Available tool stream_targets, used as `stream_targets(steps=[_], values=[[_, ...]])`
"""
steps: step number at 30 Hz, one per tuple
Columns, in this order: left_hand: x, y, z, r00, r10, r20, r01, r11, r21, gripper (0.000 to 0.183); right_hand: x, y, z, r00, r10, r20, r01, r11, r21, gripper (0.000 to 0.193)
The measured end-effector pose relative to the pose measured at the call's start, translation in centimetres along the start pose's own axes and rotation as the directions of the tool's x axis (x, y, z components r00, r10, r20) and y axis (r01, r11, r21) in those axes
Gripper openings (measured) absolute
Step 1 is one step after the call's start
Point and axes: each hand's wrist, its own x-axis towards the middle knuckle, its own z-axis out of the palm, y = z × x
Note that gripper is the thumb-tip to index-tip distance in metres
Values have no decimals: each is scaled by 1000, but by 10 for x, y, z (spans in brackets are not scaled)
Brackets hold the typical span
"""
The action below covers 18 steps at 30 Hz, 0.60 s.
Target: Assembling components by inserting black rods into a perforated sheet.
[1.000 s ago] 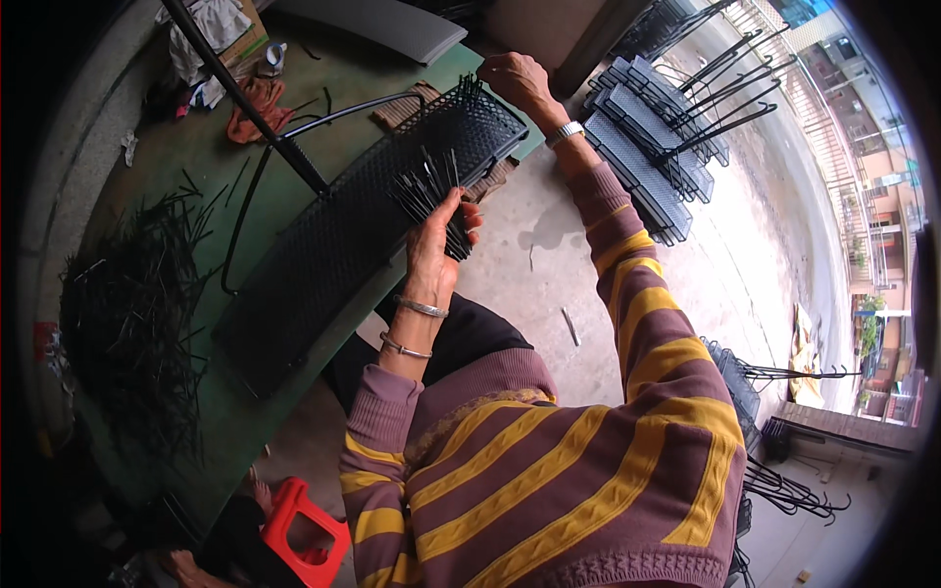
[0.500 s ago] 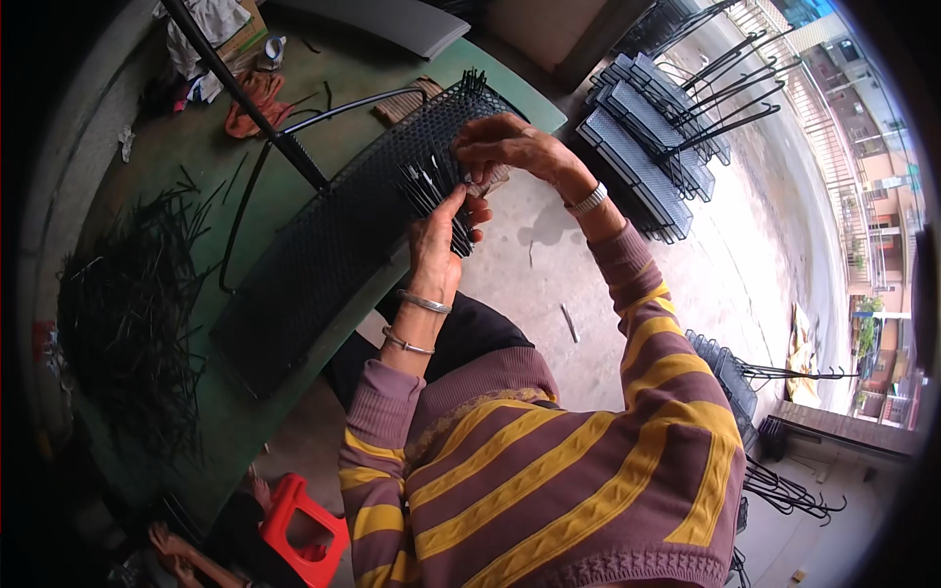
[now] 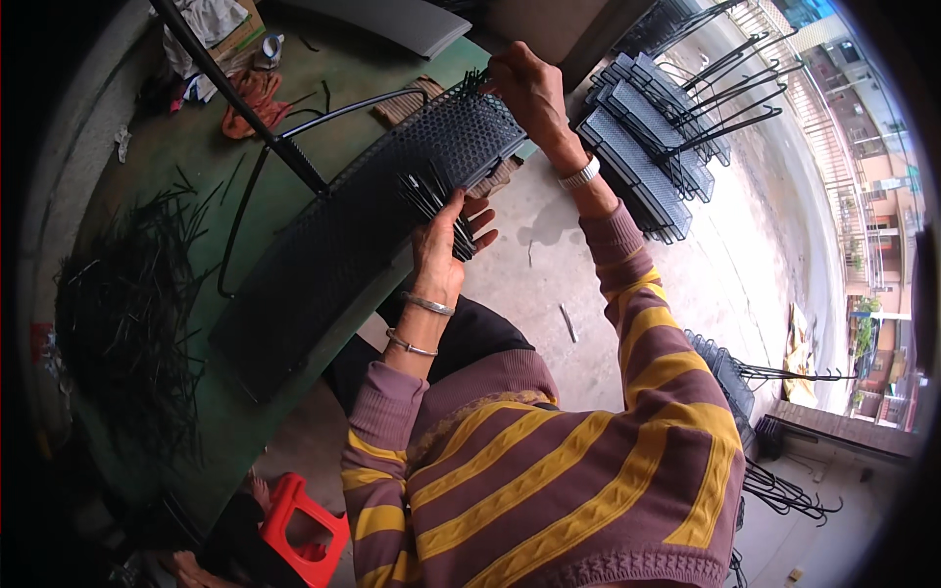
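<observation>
A long black mesh panel (image 3: 338, 230) lies slantwise on the green table (image 3: 230, 382). My left hand (image 3: 441, 255) is closed around a bundle of thin black strips (image 3: 423, 193), held over the panel's near edge. The thumb presses on the bundle, with some fingers spread beyond it. At the panel's far right corner is my right hand (image 3: 529, 93), its fingers bent together beside a tuft of black strips (image 3: 473, 82) that stands up from the mesh. The fingertips are partly hidden, so what they pinch cannot be made out.
A large loose pile of black strips (image 3: 132, 314) covers the table's left side. Black rods (image 3: 245, 113) rise from the panel near an orange cloth (image 3: 253, 108). Stacked mesh panels (image 3: 647, 147) stand on the floor at right. A red stool (image 3: 304, 529) and another person's hand (image 3: 191, 570) show lower left.
My right hand has moved away from the bundle, up and to the right, to the panel's far corner. The left hand keeps the bundle in nearly the same place, some fingers more spread.
</observation>
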Motion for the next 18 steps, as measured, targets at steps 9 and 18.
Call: stream_targets(steps=[9,18], values=[[10,-13,-10,999,-39,-25,37,995,-98,17,22,36,24,992,-114,-58,98,968,-231,13],[11,-16,-10,995,-46,-87,38,996,-85,12,34,38,15,995,-87,41,92,984,-152,13]])
